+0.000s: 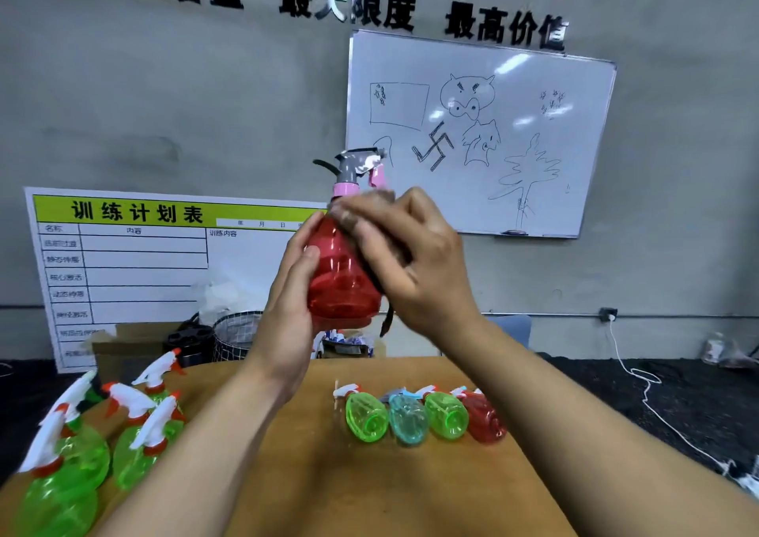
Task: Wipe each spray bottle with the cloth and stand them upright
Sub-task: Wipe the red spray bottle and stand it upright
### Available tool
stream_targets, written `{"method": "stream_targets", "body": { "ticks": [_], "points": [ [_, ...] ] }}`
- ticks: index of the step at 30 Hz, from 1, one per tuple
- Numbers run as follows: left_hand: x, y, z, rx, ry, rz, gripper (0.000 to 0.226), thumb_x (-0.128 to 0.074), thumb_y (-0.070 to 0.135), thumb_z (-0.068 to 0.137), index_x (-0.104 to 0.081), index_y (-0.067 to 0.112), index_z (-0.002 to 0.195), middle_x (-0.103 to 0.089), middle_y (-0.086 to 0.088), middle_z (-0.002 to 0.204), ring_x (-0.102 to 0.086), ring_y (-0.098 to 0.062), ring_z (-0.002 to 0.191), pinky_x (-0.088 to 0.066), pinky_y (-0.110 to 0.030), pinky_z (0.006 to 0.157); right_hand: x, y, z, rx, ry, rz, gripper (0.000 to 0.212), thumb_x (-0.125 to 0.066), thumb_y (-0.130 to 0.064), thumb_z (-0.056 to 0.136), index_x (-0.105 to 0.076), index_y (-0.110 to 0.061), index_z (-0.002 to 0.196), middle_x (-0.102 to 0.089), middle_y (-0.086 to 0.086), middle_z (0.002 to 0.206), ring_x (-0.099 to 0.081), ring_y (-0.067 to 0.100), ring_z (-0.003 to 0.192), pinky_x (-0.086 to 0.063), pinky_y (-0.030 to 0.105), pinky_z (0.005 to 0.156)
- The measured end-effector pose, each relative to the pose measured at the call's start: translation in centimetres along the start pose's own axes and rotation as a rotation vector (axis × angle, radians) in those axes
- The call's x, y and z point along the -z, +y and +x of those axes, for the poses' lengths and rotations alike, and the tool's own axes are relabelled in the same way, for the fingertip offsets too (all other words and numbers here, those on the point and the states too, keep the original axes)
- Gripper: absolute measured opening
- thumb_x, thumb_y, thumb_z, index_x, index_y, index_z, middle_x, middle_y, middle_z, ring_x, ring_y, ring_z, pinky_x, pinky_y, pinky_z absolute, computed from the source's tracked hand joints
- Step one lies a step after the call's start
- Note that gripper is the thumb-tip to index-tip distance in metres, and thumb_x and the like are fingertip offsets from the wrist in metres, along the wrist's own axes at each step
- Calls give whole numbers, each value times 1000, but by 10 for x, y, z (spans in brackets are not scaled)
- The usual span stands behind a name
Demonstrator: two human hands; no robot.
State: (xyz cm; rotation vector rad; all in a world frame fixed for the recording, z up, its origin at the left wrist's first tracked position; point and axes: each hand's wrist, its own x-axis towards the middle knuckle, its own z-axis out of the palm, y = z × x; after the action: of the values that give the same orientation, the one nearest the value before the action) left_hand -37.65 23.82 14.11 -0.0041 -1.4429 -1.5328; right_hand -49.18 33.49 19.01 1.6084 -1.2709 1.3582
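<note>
I am looking down from a head camera at a round wooden table, which I use as my landmark. Raised well above its far edge, both hands hold a red spray bottle upright, its pink collar and grey trigger head on top. The left hand grips the bottle's left side, fingers curled round the body with the thumb on its front. The right hand presses a greyish cloth against the bottle's shoulder; the image is blurred there, so I cannot tell how tightly its fingers curl round the cloth.

On the table's left part stand several green bottles with white and orange triggers, upright. Near the table's middle, four small bottles lie on their sides in a row: green, pale blue, green, red.

I judge the step in hand to be wiping the red bottle. Next it would need setting down upright on the table, clear of the lying row, then one of those four picked up
</note>
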Motion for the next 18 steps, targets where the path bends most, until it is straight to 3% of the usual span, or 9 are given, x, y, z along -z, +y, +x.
{"method": "stream_targets", "body": {
  "ticks": [2,5,8,12,14,18],
  "points": [
    [-3,3,-7,-18,7,22,41,-35,31,117,-51,40,154,-65,6,147,-68,-22,129,-63,-48,85,-1,0,15,-108,73,31,25,-66,-30,103,-77,-25,125,-60,-3,97,-59,8,84,-54,33,83],
    [-4,7,-15,-14,-4,23,41,-35,29,117,-52,41,152,-64,8,149,-69,-20,129,-64,-49,84,-7,-1,13,-152,-1,20,26,-64,-35,103,-76,-30,125,-64,-6,99,-59,5,88,-53,30,84],
    [1,9,-22,38,-21,-17,44,-32,27,117,-49,39,156,-65,4,149,-68,-24,131,-63,-53,87,-10,-11,-14,-76,-59,17,26,-62,-32,103,-77,-29,124,-62,-1,98,-53,4,82,-52,32,78],
    [4,6,-32,84,25,-102,44,-30,24,116,-53,37,151,-72,-5,139,-70,-26,125,-58,-46,97,-7,-20,-56,104,-96,-20,31,-63,-29,100,-76,-26,127,-39,-4,89,-43,4,73,-43,24,62],
    [7,1,-37,112,45,-123,43,-31,25,115,-56,34,148,-73,-7,136,-72,-24,118,-61,-38,92,-8,-20,-72,171,-170,-65,32,-63,-33,101,-74,-29,130,-39,-3,89,-44,9,69,-43,25,58],
    [18,-17,-46,156,96,-148,43,-33,26,114,-54,27,151,-68,-12,144,-70,-27,124,-57,-43,104,-11,-15,-98,221,-255,-82,31,-62,-35,102,-74,-31,130,-36,-5,89,-38,7,69,-38,25,56]
  ]
}}
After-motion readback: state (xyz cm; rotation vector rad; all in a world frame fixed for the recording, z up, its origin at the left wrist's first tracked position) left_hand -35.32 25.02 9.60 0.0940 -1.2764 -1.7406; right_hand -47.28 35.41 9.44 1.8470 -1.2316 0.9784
